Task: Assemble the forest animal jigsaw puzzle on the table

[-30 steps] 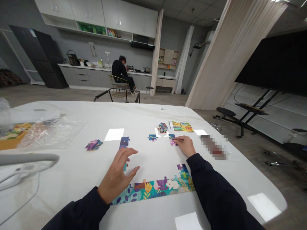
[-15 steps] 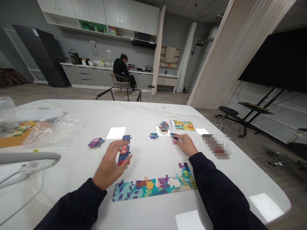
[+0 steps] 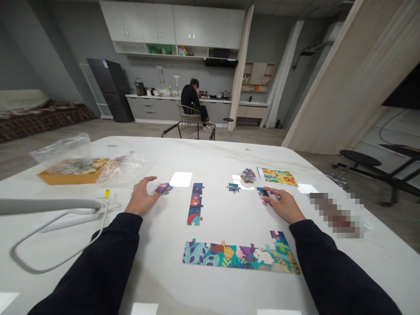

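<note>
My left hand (image 3: pixel 141 197) has thumb and fingers apart at the left side of a small pile of puzzle pieces (image 3: pixel 163 188). The fingers of my right hand (image 3: pixel 282 204) rest closed on a blue and pink puzzle piece (image 3: pixel 262 195) on the table. Between my hands lies a joined upright strip of puzzle pieces (image 3: pixel 195 203) with a red figure. Nearer me is a long joined puzzle strip (image 3: pixel 241 257) with a white rabbit and leaves, turning upward at its right end. A loose blue puzzle piece (image 3: pixel 233 187) lies left of my right hand.
A heap of puzzle pieces (image 3: pixel 248 175) and a picture card (image 3: pixel 278 176) lie farther back. An orange box (image 3: pixel 74 177) with clear plastic stands at left, behind a grey curved bar (image 3: pixel 49 206) with a cable. A person (image 3: pixel 190 97) sits by the far counter.
My left hand has left the upright strip and moved left to the small pile. My right hand stays at its piece. The view has turned left.
</note>
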A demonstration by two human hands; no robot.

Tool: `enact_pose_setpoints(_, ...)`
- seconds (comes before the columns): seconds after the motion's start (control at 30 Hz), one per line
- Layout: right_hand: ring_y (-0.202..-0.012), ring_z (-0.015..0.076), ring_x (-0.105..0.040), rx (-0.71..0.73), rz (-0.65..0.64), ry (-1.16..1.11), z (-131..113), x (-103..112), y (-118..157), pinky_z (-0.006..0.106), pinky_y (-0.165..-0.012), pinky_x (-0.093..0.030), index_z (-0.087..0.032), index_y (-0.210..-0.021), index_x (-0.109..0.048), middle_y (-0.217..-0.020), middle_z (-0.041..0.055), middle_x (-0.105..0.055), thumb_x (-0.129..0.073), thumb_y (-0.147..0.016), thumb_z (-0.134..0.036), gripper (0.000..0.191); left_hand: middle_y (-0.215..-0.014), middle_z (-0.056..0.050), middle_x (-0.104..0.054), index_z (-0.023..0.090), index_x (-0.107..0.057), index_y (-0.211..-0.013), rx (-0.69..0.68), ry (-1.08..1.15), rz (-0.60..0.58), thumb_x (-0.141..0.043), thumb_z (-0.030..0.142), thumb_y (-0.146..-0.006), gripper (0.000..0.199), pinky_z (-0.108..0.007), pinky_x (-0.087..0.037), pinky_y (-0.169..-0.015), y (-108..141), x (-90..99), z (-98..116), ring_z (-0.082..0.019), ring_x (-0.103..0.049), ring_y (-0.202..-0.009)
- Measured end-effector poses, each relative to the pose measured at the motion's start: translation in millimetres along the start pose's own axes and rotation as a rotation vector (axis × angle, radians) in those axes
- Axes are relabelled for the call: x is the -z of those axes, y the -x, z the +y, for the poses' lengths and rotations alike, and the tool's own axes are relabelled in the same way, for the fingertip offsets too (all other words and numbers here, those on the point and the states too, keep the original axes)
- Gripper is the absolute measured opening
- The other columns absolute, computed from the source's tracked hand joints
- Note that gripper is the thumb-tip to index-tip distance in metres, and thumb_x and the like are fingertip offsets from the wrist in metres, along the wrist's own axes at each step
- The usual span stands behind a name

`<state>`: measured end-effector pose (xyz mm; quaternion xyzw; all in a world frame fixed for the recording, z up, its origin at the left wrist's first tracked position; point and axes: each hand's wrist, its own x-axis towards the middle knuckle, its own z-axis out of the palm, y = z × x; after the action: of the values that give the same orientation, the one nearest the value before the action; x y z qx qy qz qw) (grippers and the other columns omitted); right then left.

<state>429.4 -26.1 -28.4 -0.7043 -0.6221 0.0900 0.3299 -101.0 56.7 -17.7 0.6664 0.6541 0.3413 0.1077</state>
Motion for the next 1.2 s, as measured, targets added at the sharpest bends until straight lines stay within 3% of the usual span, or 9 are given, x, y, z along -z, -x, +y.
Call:
enact_pose_setpoints(0.1, -0.104, 0.0321, -0.067, 0.043, 0.001, 0.038, 7, -4, -3, 0.043, -0.084, -0.053, -0.026, -0.116, -0.079, -0.111, 0.0093, -0.078, -0.068, -0.08, -0.054, 0.048, -0.134, -0.011, -0.063, 0.026, -0.06, -0.131, 0.009, -0.048, -0.073, -0.073, 0.043, -0.074, 0.061, -0.056, -0.041, -0.111, 3, -1.5, -2, -0.038, -0.049, -0.135)
enact_pose_setpoints(0.3, -0.095, 0.0315, -0.067, 0.022, 0.054, 0.073, 8, -7, -4, 0.042, -0.078, -0.053, -0.023, -0.118, -0.079, -0.106, 0.012, -0.078, -0.065, -0.078, -0.062, 0.057, -0.115, -0.008, -0.073, 0.023, -0.069, -0.112, -0.08, -0.032, -0.017, -0.074, 0.044, -0.074, 0.043, -0.046, -0.047, -0.107, 1, -9.6, -5, -0.031, -0.063, -0.114)
enact_pose_setpoints(0.57, -0.053, 0.0171, -0.054, -0.101, 0.074, 0.031, 4, -4, -4, 0.038, -0.064, -0.049, -0.021, -0.12, -0.077, -0.095, 0.0084, -0.078, -0.058, -0.084, -0.062, 0.058, -0.114, -0.008, -0.073, 0.022, -0.065, -0.118, -0.07, 0.037, -0.001, -0.076, 0.041, -0.072, 0.051, -0.043, -0.051, -0.101, 0, -7.8, -6, -0.03, -0.065, -0.113)
enact_pose_setpoints(0.83, -0.053, 0.0174, -0.056, -0.13, 0.059, -0.005, -3, -2, -1, 0.037, -0.064, -0.048, -0.02, -0.119, -0.077, -0.093, 0.0085, -0.078, -0.057, -0.086, -0.059, 0.055, -0.119, -0.008, -0.073, 0.023, -0.062, -0.118, -0.079, 0.105, -0.053, -0.075, 0.036, -0.073, 0.049, -0.043, -0.048, -0.105, 0, -13.4, -7, -0.028, -0.065, -0.116)
enact_pose_setpoints(0.97, -0.054, 0.0169, -0.055, -0.14, 0.065, -0.016, -1, -2, -1, 0.036, -0.063, -0.048, -0.019, -0.118, -0.077, -0.097, 0.0099, -0.078, -0.056, -0.086, -0.059, 0.055, -0.119, -0.006, -0.073, 0.024, -0.06, -0.119, -0.066, 0.126, -0.019, -0.079, 0.038, -0.072, 0.053, -0.044, -0.051, -0.099, -2, -13.3, -10, -0.028, -0.066, -0.112)
enact_pose_setpoints(1.07, -0.06, 0.019, -0.059, -0.139, 0.096, -0.041, -5, 1, -3, 0.037, -0.066, -0.05, -0.018, -0.116, -0.077, -0.1, 0.011, -0.078, -0.058, -0.085, -0.058, 0.054, -0.119, -0.006, -0.07, 0.024, -0.059, -0.121, -0.157, 0.137, 0.07, -0.083, 0.038, -0.071, 0.058, -0.045, -0.053, -0.097, 1, -8.4, 3, -0.028, -0.064, -0.112)
enact_pose_setpoints(1.2, -0.084, 0.0249, -0.067, -0.056, 0.106, -0.253, -48, 11, 2, 0.038, -0.074, -0.054, -0.018, -0.111, -0.075, -0.108, 0.013, -0.076, -0.062, -0.084, -0.06, 0.051, -0.119, -0.008, -0.066, 0.023, -0.057, -0.12, -0.433, 0.166, 0.121, -0.084, 0.033, -0.076, 0.053, -0.046, -0.052, -0.099, 27, -6.0, 63, -0.029, -0.061, -0.114)
